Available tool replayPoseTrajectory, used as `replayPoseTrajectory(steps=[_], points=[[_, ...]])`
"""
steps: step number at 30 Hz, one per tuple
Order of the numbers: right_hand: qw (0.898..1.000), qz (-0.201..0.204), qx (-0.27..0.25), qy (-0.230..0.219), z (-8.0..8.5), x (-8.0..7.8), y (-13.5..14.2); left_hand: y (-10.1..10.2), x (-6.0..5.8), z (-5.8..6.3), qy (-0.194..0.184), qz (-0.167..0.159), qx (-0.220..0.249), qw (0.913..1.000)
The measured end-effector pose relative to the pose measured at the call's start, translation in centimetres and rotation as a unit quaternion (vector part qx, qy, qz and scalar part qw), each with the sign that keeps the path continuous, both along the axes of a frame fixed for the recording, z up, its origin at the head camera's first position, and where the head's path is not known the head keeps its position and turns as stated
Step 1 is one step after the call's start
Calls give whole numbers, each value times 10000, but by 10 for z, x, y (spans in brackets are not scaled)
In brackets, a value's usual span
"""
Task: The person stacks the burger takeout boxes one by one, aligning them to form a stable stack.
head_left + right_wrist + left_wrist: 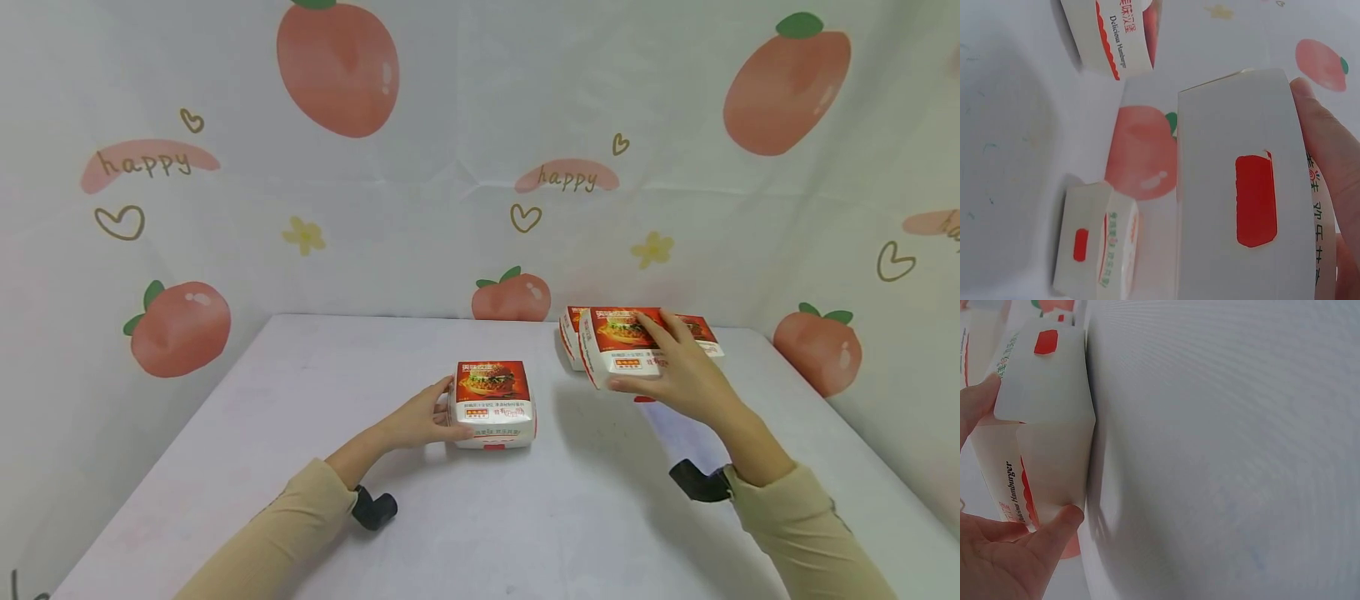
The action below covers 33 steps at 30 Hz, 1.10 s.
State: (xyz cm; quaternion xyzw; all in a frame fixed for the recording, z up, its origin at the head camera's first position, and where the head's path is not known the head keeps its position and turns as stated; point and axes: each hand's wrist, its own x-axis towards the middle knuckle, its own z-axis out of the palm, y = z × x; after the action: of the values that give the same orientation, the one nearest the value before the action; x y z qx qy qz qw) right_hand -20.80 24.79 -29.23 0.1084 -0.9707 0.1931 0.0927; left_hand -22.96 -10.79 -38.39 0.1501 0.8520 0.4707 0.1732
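Observation:
Near the middle of the table, a red-and-white hamburger box sits on the cloth. My left hand grips its left side, thumb at the front; in the left wrist view, the thumb and fingertips touch the carton. My right hand holds another hamburger box above the table at the back right, thumb low on the front and fingers over the top. The right wrist view shows this carton's white face with a red tab. Behind it, two more hamburger boxes are partly hidden.
The table has a white cloth. A white backdrop printed with peaches, hearts and "happy" rises behind and along both sides. Black camera mounts are worn at both wrists. Two other boxes appear in the right wrist view.

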Motion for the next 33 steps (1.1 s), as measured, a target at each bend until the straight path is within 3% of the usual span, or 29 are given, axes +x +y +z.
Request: replayPoseTrajectory(steps=[33], points=[[9987, 459, 219, 39, -10, -11, -52, 0, -3, -5, 69, -27, -50, 10000]])
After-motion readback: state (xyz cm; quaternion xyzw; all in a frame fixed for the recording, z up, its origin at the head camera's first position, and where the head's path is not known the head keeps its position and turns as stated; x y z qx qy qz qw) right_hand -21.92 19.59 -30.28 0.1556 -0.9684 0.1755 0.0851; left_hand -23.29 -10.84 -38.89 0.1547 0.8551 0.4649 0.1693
